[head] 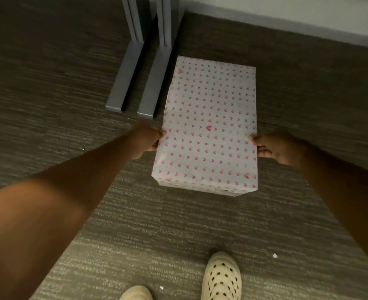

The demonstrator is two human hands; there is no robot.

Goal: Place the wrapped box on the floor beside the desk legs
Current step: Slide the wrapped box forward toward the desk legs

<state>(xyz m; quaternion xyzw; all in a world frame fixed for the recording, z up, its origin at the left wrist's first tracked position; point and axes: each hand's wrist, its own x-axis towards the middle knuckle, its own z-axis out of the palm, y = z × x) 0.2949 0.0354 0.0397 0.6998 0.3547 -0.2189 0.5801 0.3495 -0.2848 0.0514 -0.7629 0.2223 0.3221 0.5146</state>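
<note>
The wrapped box (pixel 209 126) is a long rectangle in white paper with small pink hearts. It lies lengthwise over the carpet just right of two grey metal desk legs (pixel 135 79); whether it touches the floor I cannot tell. My left hand (pixel 145 140) grips its left long edge, fingers curled on the side. My right hand (pixel 275 148) grips the right long edge at about the same height. Both arms reach down from the bottom corners of the view.
Grey-brown carpet (pixel 48 94) covers the floor. A pale wall with a baseboard (pixel 287 20) runs behind the box at the top right. My two light shoes (pixel 221 278) stand near the bottom edge. Small white scraps (pixel 274 255) dot the carpet.
</note>
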